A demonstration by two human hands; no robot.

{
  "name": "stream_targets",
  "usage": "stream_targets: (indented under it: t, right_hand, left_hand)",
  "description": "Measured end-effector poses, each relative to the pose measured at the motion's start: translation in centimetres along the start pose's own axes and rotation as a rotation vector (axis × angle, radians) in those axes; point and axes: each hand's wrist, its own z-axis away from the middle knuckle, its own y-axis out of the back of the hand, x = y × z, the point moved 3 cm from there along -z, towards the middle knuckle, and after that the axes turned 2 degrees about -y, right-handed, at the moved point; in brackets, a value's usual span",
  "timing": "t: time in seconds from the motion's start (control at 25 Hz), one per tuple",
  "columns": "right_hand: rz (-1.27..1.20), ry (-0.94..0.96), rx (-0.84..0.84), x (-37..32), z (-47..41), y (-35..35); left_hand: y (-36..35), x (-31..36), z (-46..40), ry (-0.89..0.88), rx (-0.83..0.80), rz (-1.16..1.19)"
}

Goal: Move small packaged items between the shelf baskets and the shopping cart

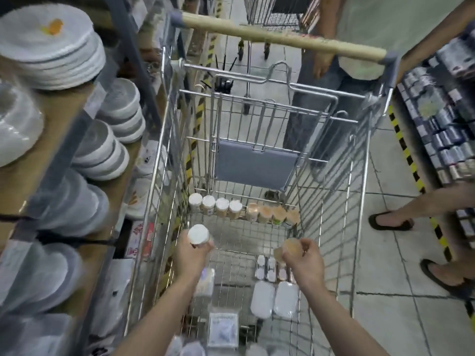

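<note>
Left hand (191, 255) wrapped round a white-capped jar (197, 234), cap up, held over the left side of the cart basket. Right hand (304, 258) pinching a tan-topped jar (290, 249), tilted, held over the right side. Both clear of the mesh floor, neither set down yet.

Ahead of the hands, against the far wall of the shopping cart (357, 201): a row of jars (244, 210), four white-capped on the left, about four tan-topped on the right, touching side by side. Colours in hand match colours in row, left to left, right to right.

Near side of the basket: small carded packs (271, 268) just under the right hand, two white oval cases (273, 299) nearer the camera, a clear boxed item (223, 328) and another pack (205, 278) below the left wrist.

Outside: stacked plates (51, 44) on shelving to the left, boxed goods (444, 129) on the right, another person (334, 80) standing at the cart handle (282, 37). No shelf baskets in view.

Likely step: loading, two jars mid-carry into the cart. Could equally be lifting out; not decidable from one frame.

Next, if loading: reach forward, lower each jar upright, start a second row in front of the first. Right jar needs righting before release. Mesh floor, narrow bases: place, not drop.
</note>
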Motion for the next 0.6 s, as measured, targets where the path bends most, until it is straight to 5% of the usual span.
stream_targets:
  t: [0.2, 0.4, 0.6]
  right_hand:
    - [0.084, 0.060, 0.045, 2.5, -7.6, -4.1]
    - [0.293, 0.097, 0.073, 6.4, -14.2, -7.9]
    - [0.394, 0.077, 0.189, 8.7, -17.5, -9.3]
  left_hand:
    - [-3.1, -3.3, -8.3, 0.026, 0.107, -0.255]
    - [-6.2, -6.5, -14.9, -0.132, 0.062, -0.643]
    - [-8.2, -8.4, -17.9, -0.181, 0.070, -0.734]
